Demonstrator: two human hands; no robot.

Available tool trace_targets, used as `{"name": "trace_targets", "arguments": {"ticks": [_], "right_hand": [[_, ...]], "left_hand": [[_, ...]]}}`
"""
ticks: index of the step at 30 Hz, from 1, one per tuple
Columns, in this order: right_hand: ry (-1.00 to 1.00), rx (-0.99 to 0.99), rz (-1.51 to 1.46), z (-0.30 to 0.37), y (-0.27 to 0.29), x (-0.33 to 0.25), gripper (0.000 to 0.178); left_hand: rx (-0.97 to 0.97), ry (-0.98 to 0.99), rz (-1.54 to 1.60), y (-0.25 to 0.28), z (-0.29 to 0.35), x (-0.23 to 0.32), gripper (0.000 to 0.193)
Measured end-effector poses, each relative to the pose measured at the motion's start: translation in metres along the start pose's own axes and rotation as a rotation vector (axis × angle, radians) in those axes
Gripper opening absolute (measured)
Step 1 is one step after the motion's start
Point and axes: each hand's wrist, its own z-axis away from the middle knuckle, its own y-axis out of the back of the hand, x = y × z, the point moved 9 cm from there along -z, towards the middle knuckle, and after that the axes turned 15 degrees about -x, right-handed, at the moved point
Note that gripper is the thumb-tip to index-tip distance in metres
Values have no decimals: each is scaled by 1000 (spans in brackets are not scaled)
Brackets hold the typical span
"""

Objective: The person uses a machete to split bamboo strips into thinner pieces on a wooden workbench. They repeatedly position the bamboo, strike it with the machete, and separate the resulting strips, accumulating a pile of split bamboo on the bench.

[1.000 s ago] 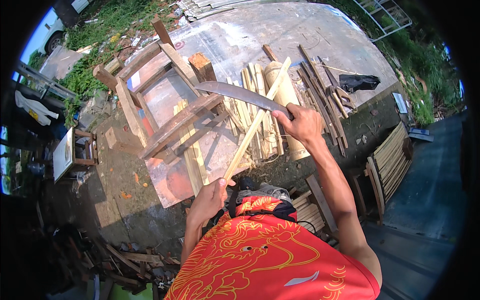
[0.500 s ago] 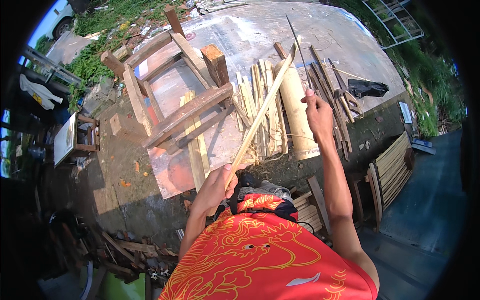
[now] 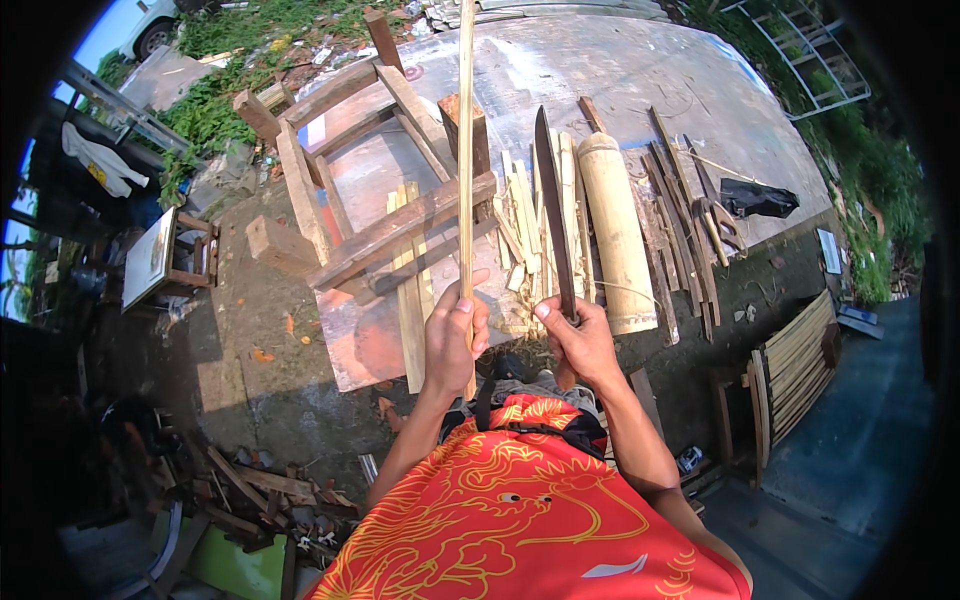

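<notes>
My left hand is closed around the lower end of a long, pale bamboo strip, which stands nearly upright in front of me. In my right hand is a machete, gripped by its wooden handle with the dark blade pointing away from me. Strip and blade are apart, side by side. Beyond the blade a bundle of split bamboo strips lies on the board, and right of it a thick bamboo tube.
A wooden frame with stout legs lies on the left of the weathered board. Dark wood strips, a handsaw and a black plastic bag lie at the right. A bamboo slat panel leans farther right.
The bamboo strip has swung from a slant to nearly upright. My right hand has come down and left with the machete, closer to my left hand. The whole view has shifted a little.
</notes>
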Motion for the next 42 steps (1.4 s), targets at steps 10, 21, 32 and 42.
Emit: {"name": "trace_targets", "arguments": {"ticks": [10, 21, 32, 42], "right_hand": [[17, -188, 108, 11, -44, 23, 28], [267, 85, -615, 3, -39, -5, 28], [322, 342, -568, -9, 29, -31, 16], [390, 384, -378, -8, 75, -53, 20]], "left_hand": [[50, -434, -114, 5, 5, 25, 65], [47, -365, -68, -1, 8, 5, 53], [-373, 438, -387, -23, 39, -17, 39], [-152, 231, -1008, 27, 44, 10, 60]]}}
